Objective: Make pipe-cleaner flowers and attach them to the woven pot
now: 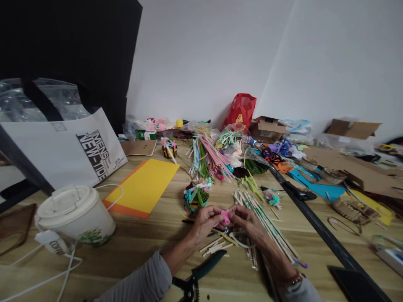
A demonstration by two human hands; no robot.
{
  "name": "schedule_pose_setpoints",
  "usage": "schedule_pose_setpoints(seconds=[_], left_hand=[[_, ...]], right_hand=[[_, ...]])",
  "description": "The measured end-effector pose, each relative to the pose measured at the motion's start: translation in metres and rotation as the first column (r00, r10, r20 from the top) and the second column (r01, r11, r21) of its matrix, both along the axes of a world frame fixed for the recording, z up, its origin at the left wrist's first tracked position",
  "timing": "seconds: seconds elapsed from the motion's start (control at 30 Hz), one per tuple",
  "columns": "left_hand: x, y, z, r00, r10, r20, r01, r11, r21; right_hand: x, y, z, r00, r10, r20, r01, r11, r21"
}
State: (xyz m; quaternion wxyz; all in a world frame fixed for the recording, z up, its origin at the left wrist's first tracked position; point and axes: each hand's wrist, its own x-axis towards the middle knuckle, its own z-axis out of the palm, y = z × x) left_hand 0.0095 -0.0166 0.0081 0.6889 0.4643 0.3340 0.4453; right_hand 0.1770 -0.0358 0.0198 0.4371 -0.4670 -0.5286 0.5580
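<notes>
Between my two hands is a small pink flower shape (225, 216), which looks bent from fuzzy pipe cleaner. My left hand (206, 222) pinches its left side between thumb and fingertips. From the other side my right hand (247, 220) grips its edge with closed fingers. Just beyond them stands a small round basket (195, 196) filled with green and coloured fuzzy pieces. Under and beside my right hand lie long patterned sticks (267, 222). Short cut sticks (214, 246) are below my hands, and dark-handled pliers or cutters (201, 270) lie near my left forearm.
Bundles of pipe cleaners (209, 157) lie farther back, before a red bag (241, 111). Yellow sheets (147, 184), a white lidded bucket (75, 214) and a large white bag (63, 151) stand left. A black strip (317, 222) and cardboard (362, 167) lie right.
</notes>
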Motion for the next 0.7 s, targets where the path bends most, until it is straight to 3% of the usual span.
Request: schedule_pose_setpoints(seconds=[0.27, 0.4, 0.57, 0.7], left_hand=[[0.000, -0.001, -0.002, 1.000, -0.007, -0.021, 0.007, 1.000, -0.030], [-0.002, -0.001, -0.001, 0.991, -0.120, 0.054, 0.124, 0.988, -0.092], [-0.005, -0.002, 0.010, 0.947, -0.284, 0.152, 0.308, 0.937, -0.167], [-0.003, -0.003, 0.016, 0.937, -0.300, 0.178, 0.334, 0.919, -0.209]], right_hand=[[-0.001, 0.001, -0.006, 0.996, 0.050, -0.070, -0.050, 0.999, -0.001], [0.000, 0.000, -0.005, 0.992, 0.110, -0.059, -0.108, 0.994, 0.034], [-0.001, -0.004, 0.004, 0.971, 0.216, -0.099, -0.210, 0.975, 0.069], [-0.001, -0.005, 0.006, 0.967, 0.228, -0.115, -0.221, 0.973, 0.071]])
